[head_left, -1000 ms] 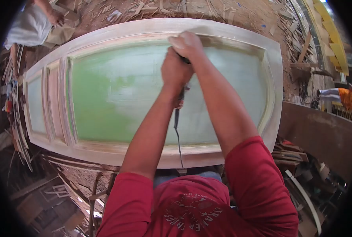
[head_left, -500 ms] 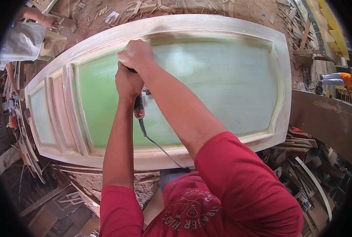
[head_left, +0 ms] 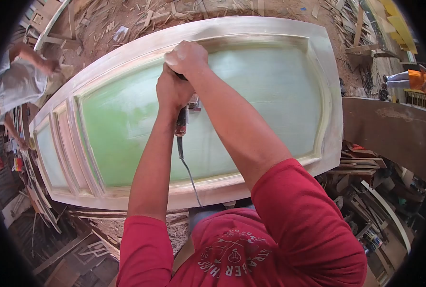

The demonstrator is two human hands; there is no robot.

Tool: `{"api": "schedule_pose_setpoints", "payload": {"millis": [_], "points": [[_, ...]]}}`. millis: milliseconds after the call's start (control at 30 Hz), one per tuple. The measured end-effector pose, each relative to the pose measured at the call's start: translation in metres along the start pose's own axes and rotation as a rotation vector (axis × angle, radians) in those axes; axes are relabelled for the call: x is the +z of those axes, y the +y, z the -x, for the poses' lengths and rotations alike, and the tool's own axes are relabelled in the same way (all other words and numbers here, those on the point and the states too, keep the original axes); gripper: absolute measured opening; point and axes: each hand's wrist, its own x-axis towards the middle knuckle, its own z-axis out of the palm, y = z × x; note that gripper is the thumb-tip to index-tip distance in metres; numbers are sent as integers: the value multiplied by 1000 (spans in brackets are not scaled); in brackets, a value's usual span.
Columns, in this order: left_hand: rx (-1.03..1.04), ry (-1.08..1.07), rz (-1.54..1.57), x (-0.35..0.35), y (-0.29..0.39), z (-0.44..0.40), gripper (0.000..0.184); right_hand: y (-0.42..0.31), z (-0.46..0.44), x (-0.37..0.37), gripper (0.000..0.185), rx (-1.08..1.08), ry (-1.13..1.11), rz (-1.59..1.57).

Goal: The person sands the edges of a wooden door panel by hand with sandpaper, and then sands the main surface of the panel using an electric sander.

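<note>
A corded power sander point(head_left: 181, 122), black and red at its rear, rests on the large panel point(head_left: 127, 138) of a wooden door. My left hand point(head_left: 173, 91) wraps round its body. Just beyond, my right hand point(head_left: 188, 57) is closed over its front end, pressing from above; pale dust coats the fingers. My hands hide most of the tool and its underside. The cord point(head_left: 189, 172) trails back toward my waist. Green shows on the panel's left part, fading to whitish blue-green on the right. A pale raised frame point(head_left: 270, 27) surrounds it.
At the left stands another person point(head_left: 26, 81), an arm reaching toward the door's narrow end. Wood scraps point(head_left: 150, 16) litter the ground beyond. A brown board point(head_left: 385, 129) lies at right, with offcuts point(head_left: 361, 160) below it. Someone in orange point(head_left: 417, 81) is far right.
Both hands and the sander have moved right along the panel. My view has shifted slightly. The person at left has come further into view, with an arm lower beside the door's end.
</note>
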Motion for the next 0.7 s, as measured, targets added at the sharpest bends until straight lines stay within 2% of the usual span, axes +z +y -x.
{"api": "schedule_pose_setpoints", "payload": {"millis": [133,233,333,433,567,633,700], "points": [[3,-107,-15,48,49,-1,84,59,-10,-42,48,53,35,-31],[57,-79,-18,85,87,1,76,104,-14,-73,49,66,75,-29],[85,-130,-48,126,113,-5,88,147,-22,-102,51,96,100,-12],[147,-149,-54,155,150,-1,89,192,-33,-128,54,123,135,31],[191,-174,-49,198,196,1,84,249,-40,-168,60,137,123,81],[200,-175,-11,220,217,3,82,281,-40,-185,65,47,124,219],[215,-175,23,241,237,5,81,336,-74,-181,68,83,190,212]]}}
